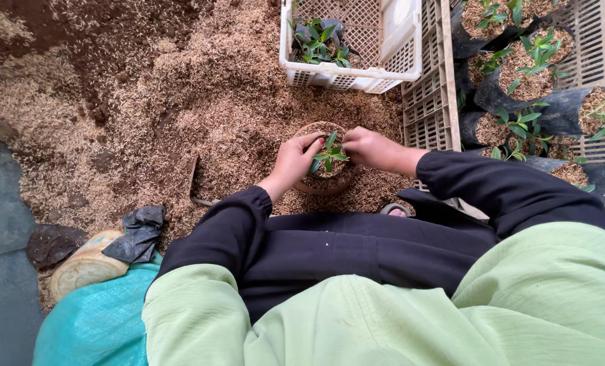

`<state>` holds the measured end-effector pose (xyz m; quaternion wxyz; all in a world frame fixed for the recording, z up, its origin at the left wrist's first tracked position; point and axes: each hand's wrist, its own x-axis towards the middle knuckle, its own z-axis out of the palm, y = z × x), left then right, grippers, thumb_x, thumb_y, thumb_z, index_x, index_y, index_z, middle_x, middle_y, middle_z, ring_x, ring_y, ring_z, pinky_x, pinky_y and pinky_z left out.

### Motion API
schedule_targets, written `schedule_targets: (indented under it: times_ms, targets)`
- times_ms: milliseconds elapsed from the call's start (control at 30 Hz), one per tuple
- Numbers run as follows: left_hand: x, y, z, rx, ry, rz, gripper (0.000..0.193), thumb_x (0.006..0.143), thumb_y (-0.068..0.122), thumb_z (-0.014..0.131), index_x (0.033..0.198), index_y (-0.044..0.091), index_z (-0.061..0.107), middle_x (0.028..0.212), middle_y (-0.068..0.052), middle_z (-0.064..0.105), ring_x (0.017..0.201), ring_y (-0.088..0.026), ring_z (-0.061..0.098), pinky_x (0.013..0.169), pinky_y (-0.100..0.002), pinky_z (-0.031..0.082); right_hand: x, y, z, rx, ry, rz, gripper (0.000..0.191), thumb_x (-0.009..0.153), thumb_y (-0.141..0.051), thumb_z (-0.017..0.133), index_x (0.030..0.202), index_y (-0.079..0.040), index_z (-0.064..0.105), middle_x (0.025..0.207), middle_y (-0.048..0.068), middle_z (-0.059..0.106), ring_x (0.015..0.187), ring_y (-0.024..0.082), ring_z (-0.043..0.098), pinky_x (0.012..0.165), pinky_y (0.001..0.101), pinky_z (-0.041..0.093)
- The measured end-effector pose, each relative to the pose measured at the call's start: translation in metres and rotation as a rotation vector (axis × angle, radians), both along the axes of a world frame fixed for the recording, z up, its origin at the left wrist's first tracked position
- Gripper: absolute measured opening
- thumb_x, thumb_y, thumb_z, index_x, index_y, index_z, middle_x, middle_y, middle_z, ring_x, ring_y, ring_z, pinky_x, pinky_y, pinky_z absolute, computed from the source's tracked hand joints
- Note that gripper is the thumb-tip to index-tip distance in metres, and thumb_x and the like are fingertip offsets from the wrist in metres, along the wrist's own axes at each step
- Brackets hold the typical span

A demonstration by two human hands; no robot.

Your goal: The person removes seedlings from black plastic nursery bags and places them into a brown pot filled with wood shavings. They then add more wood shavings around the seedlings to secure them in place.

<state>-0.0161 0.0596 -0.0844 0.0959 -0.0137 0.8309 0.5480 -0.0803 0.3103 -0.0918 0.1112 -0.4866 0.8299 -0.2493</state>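
Between my two hands, on the heap of husks and soil in front of my knees, sits a small round pot (326, 184) with a green seedling (328, 156) standing in its middle. I see my left hand (297, 157) curled at the pot's left rim, fingertips pressed into the filling just beside the stem. My right hand (370, 146) comes in from the right rim, its fingers bent down at the same spot. Both hands touch the filling around the plant; neither is closed on the stem itself, as far as I can tell, though the leaves hide the fingertips.

The seedling stands upright, its long axis pointing almost straight at the camera, so the stem lies inward from each hand, about equally near to both.

Beyond the pot, a white crate (394, 64) holds more seedlings (319, 42). To the right, black bags (567, 112) with planted seedlings stand on a slatted tray (428, 112). At my left lies a crumpled black bag (139, 234) near a teal sack (95, 322).
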Motion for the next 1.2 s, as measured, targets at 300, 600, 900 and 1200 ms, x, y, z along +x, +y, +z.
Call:
schedule_targets:
  times_ms: [300, 600, 900, 1200]
  targets:
    - [0.005, -0.034, 0.02, -0.255, -0.156, -0.051, 0.039, 0.09, 0.038, 0.073, 0.088, 0.001, 0.061, 0.079, -0.014, 0.07, 0.075, -0.027, 0.071, 0.073, -0.039, 0.057, -0.015, -0.033, 0.108, -0.102, -0.197, -0.097, 0.027, 0.084, -0.009, 0.079, 0.111, -0.011, 0.079, 0.107, 0.007, 0.073, 0.086, 0.021, 0.073, 0.076, 0.0338, 0.061]
    - [0.016, -0.024, 0.059, -0.44, -0.052, -0.121, 0.037, 0.1, 0.038, 0.058, 0.087, 0.004, 0.064, 0.075, -0.016, 0.07, 0.072, -0.035, 0.069, 0.068, -0.048, 0.053, 0.0, -0.049, 0.125, -0.113, -0.175, -0.018, 0.029, 0.084, -0.004, 0.076, 0.113, -0.008, 0.075, 0.107, 0.008, 0.07, 0.093, 0.023, 0.073, 0.082, 0.034, 0.061]
    - [0.012, -0.029, 0.046, -0.427, 0.1, -0.148, 0.024, 0.099, 0.028, 0.056, 0.094, 0.008, 0.069, 0.081, -0.016, 0.072, 0.08, -0.038, 0.07, 0.071, -0.05, 0.054, 0.0, -0.058, 0.079, -0.131, 0.096, 0.108, 0.029, 0.079, -0.01, 0.08, 0.108, -0.015, 0.081, 0.099, 0.0, 0.071, 0.096, 0.02, 0.064, 0.085, 0.0371, 0.053]
    - [0.013, -0.021, 0.067, -0.53, 0.145, -0.181, 0.019, 0.099, 0.026, 0.058, 0.094, 0.01, 0.067, 0.087, -0.013, 0.072, 0.084, -0.036, 0.07, 0.072, -0.05, 0.054, -0.015, -0.059, 0.088, 0.002, 0.162, 0.194, 0.017, 0.082, -0.015, 0.078, 0.099, -0.018, 0.081, 0.093, -0.005, 0.071, 0.096, 0.017, 0.06, 0.086, 0.0369, 0.041]
